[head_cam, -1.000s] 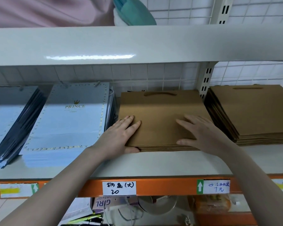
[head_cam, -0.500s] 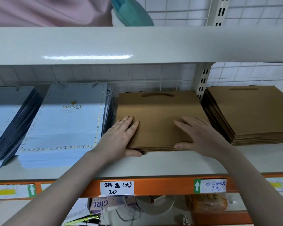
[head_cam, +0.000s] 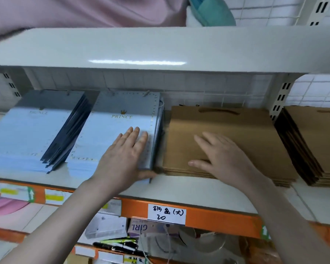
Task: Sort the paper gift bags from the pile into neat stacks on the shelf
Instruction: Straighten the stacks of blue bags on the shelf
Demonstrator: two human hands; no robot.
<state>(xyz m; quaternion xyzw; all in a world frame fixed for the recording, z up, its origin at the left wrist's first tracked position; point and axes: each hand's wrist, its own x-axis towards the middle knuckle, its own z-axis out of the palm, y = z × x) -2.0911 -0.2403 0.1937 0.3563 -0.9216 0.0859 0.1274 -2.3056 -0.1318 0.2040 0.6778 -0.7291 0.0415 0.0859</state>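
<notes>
A stack of brown paper gift bags (head_cam: 221,122) lies flat on the white shelf (head_cam: 189,191) at the middle. My right hand (head_cam: 223,155) rests flat on its front part, fingers straight. To its left lies a stack of light blue "PRINCE" gift bags (head_cam: 112,126). My left hand (head_cam: 124,157) lies flat on that blue stack's right front corner, thumb at the front edge beside the brown stack. A second blue stack (head_cam: 27,134) lies at the far left, and a second brown stack (head_cam: 316,141) at the far right.
An upper shelf board (head_cam: 160,48) overhangs the stacks, with pink cloth (head_cam: 74,10) and a teal item (head_cam: 211,12) on it. The orange shelf front (head_cam: 208,218) carries a handwritten label (head_cam: 167,214). Below it are pens, a "GIRL" box and other goods.
My left hand has moved from the brown stack's left edge onto the blue PRINCE stack. My view has shifted left and closer. My right hand stays on the brown stack.
</notes>
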